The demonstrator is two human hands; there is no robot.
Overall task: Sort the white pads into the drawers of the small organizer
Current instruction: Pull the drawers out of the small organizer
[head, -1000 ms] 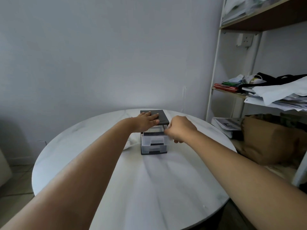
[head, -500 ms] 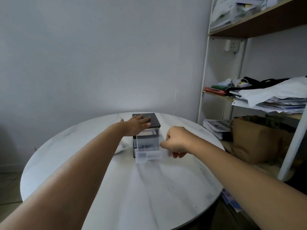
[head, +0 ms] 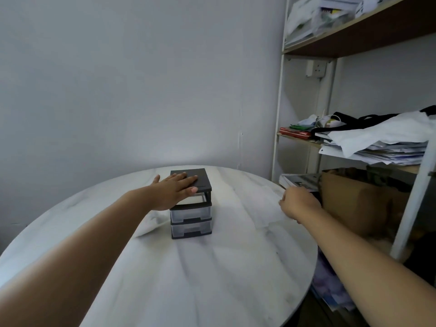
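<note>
White pads (head: 151, 223): pale soft heap on the surface (head: 212, 279), touching or just beside the left side of the organizer (head: 191, 228), partly hidden under the left forearm. Count and edges not readable.

Handling, as a judgement: light, limp, compressible, not fragile. Likely to fold or slide on the smooth marble-look top. Best pinched at a free edge or corner, thumb over and fingers under, one at a time or as a thin stack. No squeeze force needed.

Organizer small, dark frame, clear fronts, probably light enough to skid if tugged. Two lower drawers closed; top slot (head: 192, 199) empty.

Left hand (head: 174, 188) flat on the dark lid, fingers straight, pressing down to steady it, grasping nothing.

Right hand (head: 298, 205) far right near the surface's edge, fingers curled, seemingly gripping the clear drawer (head: 266, 212), which is faint and blurred. Drawer rigid thin plastic, light, slick; hold by front lip or side walls.

Further out: shelf unit (head: 354, 36) on the right with a paper stack (head: 389, 149), cardboard box (head: 354, 204) below.
</note>
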